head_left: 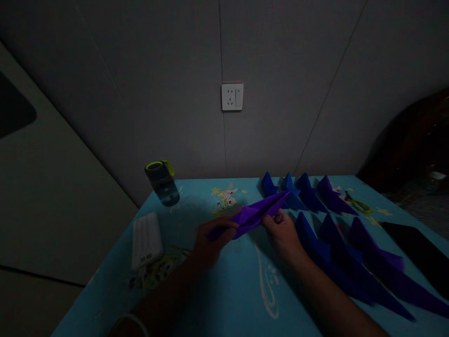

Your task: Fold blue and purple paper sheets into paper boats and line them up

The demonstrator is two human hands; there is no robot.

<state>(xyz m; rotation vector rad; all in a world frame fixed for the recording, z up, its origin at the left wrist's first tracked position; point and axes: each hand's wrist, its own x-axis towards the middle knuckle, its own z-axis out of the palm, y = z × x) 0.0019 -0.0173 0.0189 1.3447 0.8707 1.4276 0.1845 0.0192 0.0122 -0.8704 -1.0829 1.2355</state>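
A folded purple paper piece (257,213) is held just above the light blue table (224,295) by both hands. My left hand (210,241) pinches its near left end with closed fingers. My right hand (282,231) grips its right side, fingers curled under the fold. The paper's pointed tip reaches toward the back right. To the right of my right hand lie several finished folded blue and purple paper shapes (354,255) in two rows, the far row (305,192) near the wall.
A dark bottle with a green lid (162,182) stands at the back left. A white power bank (146,239) lies left of my left hand. Green-handled scissors (359,203) and a black phone (417,250) lie at the right. A wall socket (232,97) is above.
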